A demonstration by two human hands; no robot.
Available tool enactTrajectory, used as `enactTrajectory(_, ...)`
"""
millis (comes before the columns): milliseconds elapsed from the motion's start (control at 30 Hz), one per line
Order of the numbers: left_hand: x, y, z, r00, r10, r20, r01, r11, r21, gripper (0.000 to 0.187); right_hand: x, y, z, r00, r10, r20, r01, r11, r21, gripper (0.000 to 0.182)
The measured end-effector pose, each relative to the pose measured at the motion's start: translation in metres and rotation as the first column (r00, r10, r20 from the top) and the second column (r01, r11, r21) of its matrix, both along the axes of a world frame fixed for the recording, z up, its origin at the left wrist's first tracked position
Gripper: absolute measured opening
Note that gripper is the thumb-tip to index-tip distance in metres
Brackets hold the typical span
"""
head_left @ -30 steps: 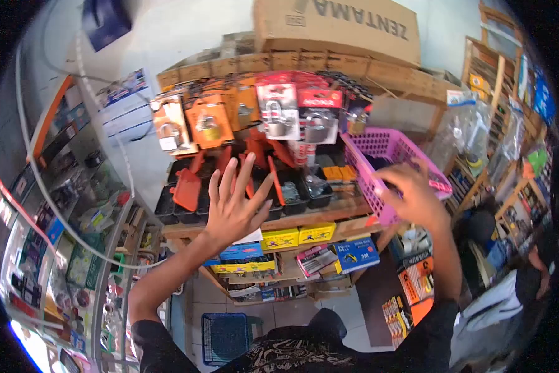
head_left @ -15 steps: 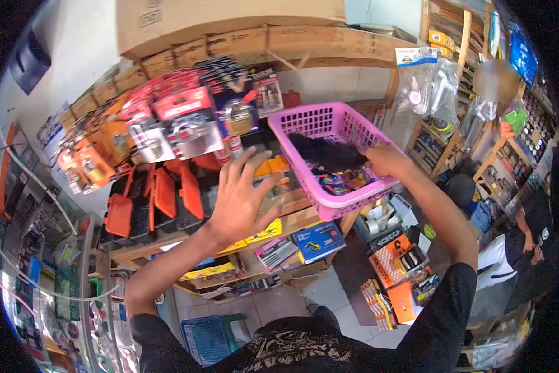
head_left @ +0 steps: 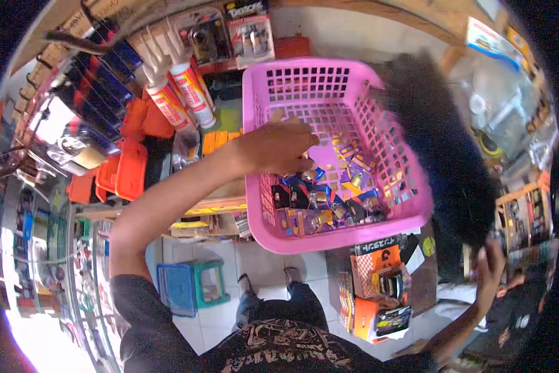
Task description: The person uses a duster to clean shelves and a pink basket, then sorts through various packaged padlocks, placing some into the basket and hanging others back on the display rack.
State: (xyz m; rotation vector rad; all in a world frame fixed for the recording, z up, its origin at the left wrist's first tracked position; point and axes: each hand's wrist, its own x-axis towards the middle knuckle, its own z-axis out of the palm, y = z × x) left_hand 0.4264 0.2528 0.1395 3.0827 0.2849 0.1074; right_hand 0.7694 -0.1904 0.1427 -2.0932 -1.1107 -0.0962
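The left hand [head_left: 279, 146] reaches down into the pink basket [head_left: 304, 81], its grip loosely curled with the fingertips among the small packaged items [head_left: 329, 199] heaped on the basket floor; whether the fingers are actually clamped on one of them cannot be told, since the hand hides them; the packages are a mix of blue, yellow and black cards, some with small metal pieces showing; the basket stands at the middle of the view, tilted toward the person, over the edge of a wooden shelf [head_left: 223, 205]; a large dark blurred shape crosses its right rim and hides what carries it there; the right hand [head_left: 491, 270] is low at the right, away from the basket, fingers spread apart and holding nothing that can be seen; left of the basket two white and red sealant tubes [head_left: 180, 90] lean nozzle-up; beyond them orange trays [head_left: 130, 168] and hanging carded padlocks [head_left: 74, 143] fill the rack; on the tiled floor below sit a blue stool [head_left: 189, 286] and orange boxes [head_left: 376, 295].
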Motion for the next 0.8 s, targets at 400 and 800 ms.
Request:
enactTrajectory(400,0.039,0.016,-0.025,0.842,0.121,-0.526,-0.148,0.989,-0.010,0.067,0.020,0.019,-0.073,0.840,-0.004,-0.542,0.215,0.921,0.326,0.043)
enactTrajectory(800,0.033,0.016,-0.018,0.940,0.144,-0.310,-0.193,0.972,-0.134,0.069,0.043,0.038,-0.082,0.826,-0.084,-0.557,0.215,0.961,0.174,0.044)
